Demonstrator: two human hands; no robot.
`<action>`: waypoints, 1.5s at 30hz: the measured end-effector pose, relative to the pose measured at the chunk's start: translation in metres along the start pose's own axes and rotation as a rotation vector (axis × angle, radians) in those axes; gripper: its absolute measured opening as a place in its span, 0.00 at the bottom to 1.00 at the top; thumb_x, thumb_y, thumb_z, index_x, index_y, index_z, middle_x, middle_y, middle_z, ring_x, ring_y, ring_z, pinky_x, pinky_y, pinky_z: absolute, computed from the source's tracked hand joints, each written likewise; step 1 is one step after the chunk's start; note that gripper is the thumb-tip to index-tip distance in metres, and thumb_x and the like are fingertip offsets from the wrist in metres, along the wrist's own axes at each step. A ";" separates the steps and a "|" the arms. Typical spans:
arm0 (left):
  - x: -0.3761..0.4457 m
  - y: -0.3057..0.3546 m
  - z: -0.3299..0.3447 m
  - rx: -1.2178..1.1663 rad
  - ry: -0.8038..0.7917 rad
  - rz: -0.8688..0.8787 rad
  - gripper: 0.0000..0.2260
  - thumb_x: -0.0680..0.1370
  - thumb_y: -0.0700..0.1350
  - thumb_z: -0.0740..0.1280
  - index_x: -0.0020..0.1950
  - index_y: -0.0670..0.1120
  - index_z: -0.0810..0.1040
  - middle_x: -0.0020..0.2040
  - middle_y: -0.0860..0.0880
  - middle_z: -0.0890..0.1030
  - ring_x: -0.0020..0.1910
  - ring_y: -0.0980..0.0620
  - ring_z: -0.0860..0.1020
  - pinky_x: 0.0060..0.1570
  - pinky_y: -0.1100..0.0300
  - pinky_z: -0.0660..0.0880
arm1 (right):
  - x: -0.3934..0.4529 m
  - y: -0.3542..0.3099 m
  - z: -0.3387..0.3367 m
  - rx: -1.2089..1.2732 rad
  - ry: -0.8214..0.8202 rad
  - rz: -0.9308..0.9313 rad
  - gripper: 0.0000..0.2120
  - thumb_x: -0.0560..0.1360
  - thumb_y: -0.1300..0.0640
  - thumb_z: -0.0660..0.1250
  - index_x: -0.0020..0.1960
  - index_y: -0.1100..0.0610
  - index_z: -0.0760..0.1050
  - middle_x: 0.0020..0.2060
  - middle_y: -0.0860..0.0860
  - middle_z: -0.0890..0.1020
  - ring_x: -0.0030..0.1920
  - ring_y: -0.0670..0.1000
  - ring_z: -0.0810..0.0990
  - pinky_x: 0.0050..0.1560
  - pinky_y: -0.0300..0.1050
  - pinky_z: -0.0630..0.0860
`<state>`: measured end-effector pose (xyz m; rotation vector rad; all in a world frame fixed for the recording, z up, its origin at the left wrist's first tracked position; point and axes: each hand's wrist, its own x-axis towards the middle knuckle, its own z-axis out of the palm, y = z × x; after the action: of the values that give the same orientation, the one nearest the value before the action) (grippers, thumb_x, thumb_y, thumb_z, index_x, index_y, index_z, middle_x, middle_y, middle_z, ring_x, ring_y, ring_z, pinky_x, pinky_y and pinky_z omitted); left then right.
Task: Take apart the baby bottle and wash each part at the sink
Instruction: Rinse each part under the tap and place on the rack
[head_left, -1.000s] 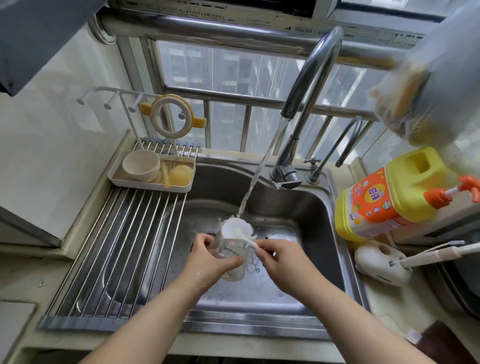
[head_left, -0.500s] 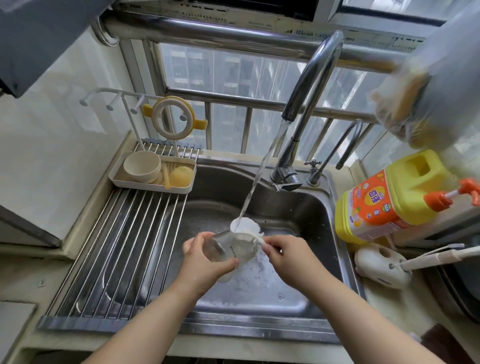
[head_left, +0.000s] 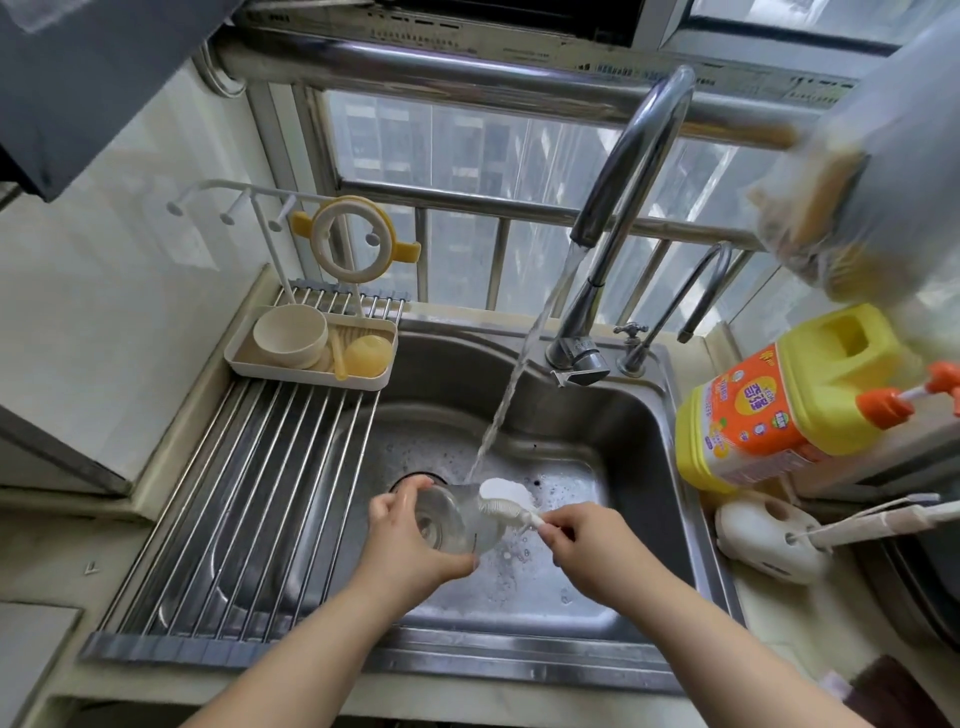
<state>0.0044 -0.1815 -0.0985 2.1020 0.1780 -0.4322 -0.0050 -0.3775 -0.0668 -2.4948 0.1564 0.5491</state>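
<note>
My left hand (head_left: 410, 545) grips the clear bottle body (head_left: 451, 519) over the steel sink (head_left: 649, 467); the bottle lies tilted on its side with its mouth to the right. My right hand (head_left: 587, 545) pinches the handle of a white bottle brush (head_left: 506, 496), whose white head sits at the bottle's mouth. Water runs from the faucet (head_left: 618, 208) onto the brush head. A cream tray (head_left: 311, 376) at the back left holds a cream cap (head_left: 291, 335) and a yellow nipple (head_left: 368, 354). The yellow-handled collar ring (head_left: 353, 234) hangs on the white drying rack.
A roll-up steel drying rack (head_left: 249, 519) covers the sink's left half. A yellow detergent jug (head_left: 789, 400) with an orange pump stands on the right, a white brush holder (head_left: 769, 535) below it. A small second tap (head_left: 670, 306) stands beside the faucet.
My left hand has tipped the bottle from near upright onto its side. The brush head has come out to the bottle's mouth under the water stream.
</note>
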 end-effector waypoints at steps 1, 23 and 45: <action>-0.001 -0.001 0.001 -0.009 -0.003 0.000 0.35 0.62 0.47 0.79 0.60 0.60 0.61 0.58 0.51 0.64 0.53 0.53 0.69 0.52 0.64 0.65 | 0.001 -0.001 0.000 0.016 0.006 -0.008 0.16 0.79 0.52 0.60 0.43 0.63 0.78 0.37 0.61 0.80 0.33 0.50 0.70 0.34 0.43 0.65; -0.001 -0.010 -0.004 -0.109 -0.121 0.037 0.37 0.65 0.40 0.74 0.63 0.66 0.59 0.61 0.50 0.62 0.51 0.57 0.70 0.43 0.70 0.69 | 0.002 -0.014 0.003 0.066 -0.018 -0.083 0.15 0.80 0.50 0.59 0.44 0.58 0.79 0.35 0.57 0.79 0.31 0.47 0.70 0.33 0.41 0.68; 0.004 -0.005 -0.013 -0.083 -0.021 0.018 0.33 0.67 0.50 0.76 0.65 0.56 0.61 0.62 0.53 0.61 0.60 0.53 0.66 0.59 0.62 0.66 | 0.000 -0.001 -0.001 0.017 -0.130 -0.037 0.19 0.79 0.49 0.60 0.34 0.58 0.72 0.32 0.55 0.76 0.31 0.48 0.68 0.33 0.42 0.64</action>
<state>0.0091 -0.1682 -0.0979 2.0150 0.1624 -0.4294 -0.0044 -0.3777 -0.0657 -2.4315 0.0643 0.6888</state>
